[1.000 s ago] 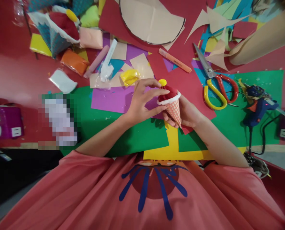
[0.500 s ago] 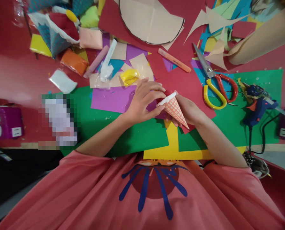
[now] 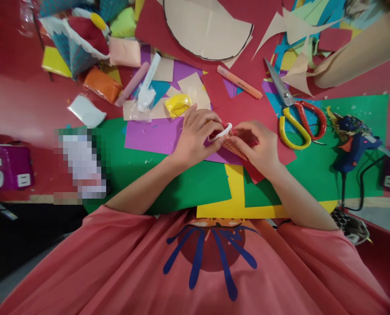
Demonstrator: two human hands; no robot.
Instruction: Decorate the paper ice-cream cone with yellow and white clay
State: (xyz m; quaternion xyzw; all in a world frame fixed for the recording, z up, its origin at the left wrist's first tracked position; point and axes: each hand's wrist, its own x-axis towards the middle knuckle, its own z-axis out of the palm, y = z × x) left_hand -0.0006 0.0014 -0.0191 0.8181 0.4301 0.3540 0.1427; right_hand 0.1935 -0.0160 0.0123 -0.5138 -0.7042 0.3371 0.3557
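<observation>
Between my hands is a small paper cone (image 3: 234, 147) with an orange grid pattern like an ice cream cone. A soft white band (image 3: 223, 132) runs around its open rim, and some red shows inside. My left hand (image 3: 196, 138) grips the rim from the left, thumb in front and fingers behind. My right hand (image 3: 260, 146) pinches the rim's right side between thumb and fingers. The cone's tip points down and right, partly behind my right hand. Just beyond my left hand lies a yellow clay packet (image 3: 178, 105).
Scissors (image 3: 289, 103) and a glue gun (image 3: 354, 151) with its cord lie at the right. An orange marker (image 3: 240, 82) is ahead. Clay packets (image 3: 103, 85) and a larger blue cone (image 3: 78, 48) sit at the back left. Coloured paper sheets (image 3: 155, 175) cover the table.
My right hand has come from under the cone up to its rim and now pinches it there. The cone has shifted slightly left and turned. My left hand stays on the rim.
</observation>
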